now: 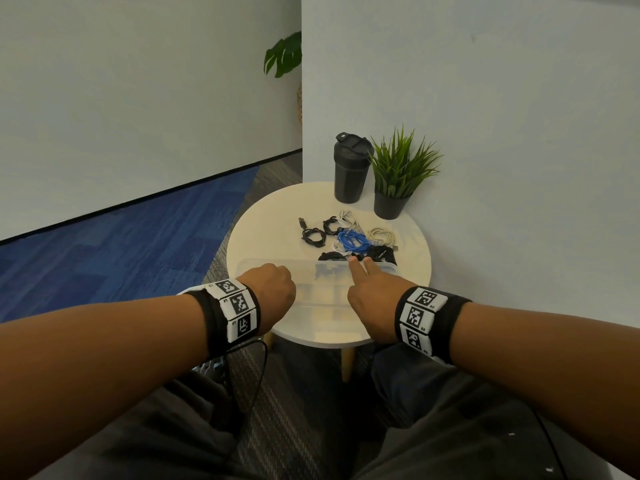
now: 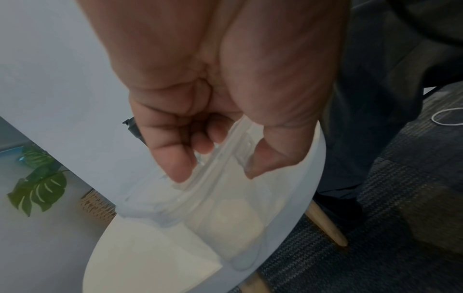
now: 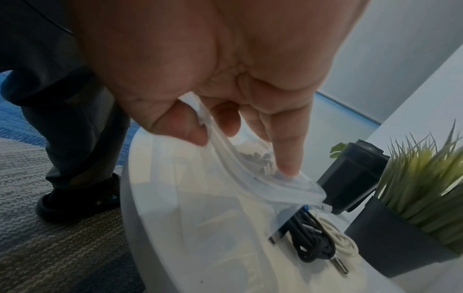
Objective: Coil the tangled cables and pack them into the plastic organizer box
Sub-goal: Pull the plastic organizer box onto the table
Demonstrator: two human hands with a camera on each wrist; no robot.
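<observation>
both hands (image 1: 273, 285) pinch the clear lid (image 3: 263, 174); box contents blurred.

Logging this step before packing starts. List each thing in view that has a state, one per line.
organizer box: on the table, lid being lifted by both hands
left hand: grip curled on the lid edge
right hand: pinches the lid, forefinger stretched out
blue cable: loosely bundled, outside the box
black cables: bunched, outside the box
white cables: bunched, outside the box
black tumbler: upright, lid shut
</observation>
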